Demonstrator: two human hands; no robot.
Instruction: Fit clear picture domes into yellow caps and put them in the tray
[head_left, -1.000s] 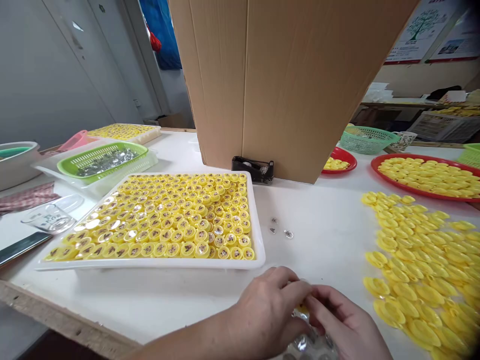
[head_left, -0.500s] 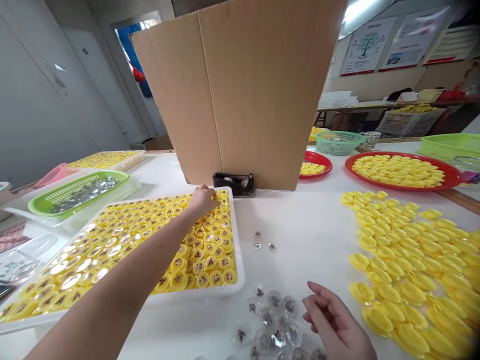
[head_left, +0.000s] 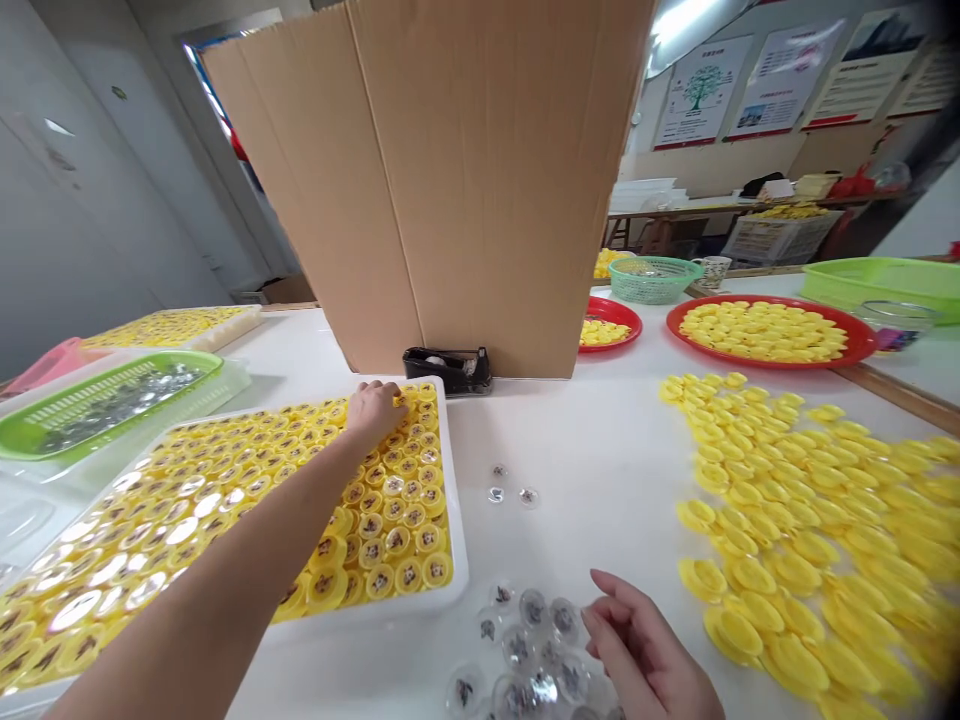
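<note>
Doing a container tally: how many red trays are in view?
2: a small tray at the cardboard's right edge, and a larger tray further right. The cardboard may hide others.

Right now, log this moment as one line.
left hand: at yellow discs in white tray | right hand: half-curled beside clear discs | loose yellow pieces: at right | black tape dispenser: before cardboard panel

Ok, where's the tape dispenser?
In the head view, the tape dispenser sits left of centre, in front of the cardboard, by the far right corner of the white tray.
</note>
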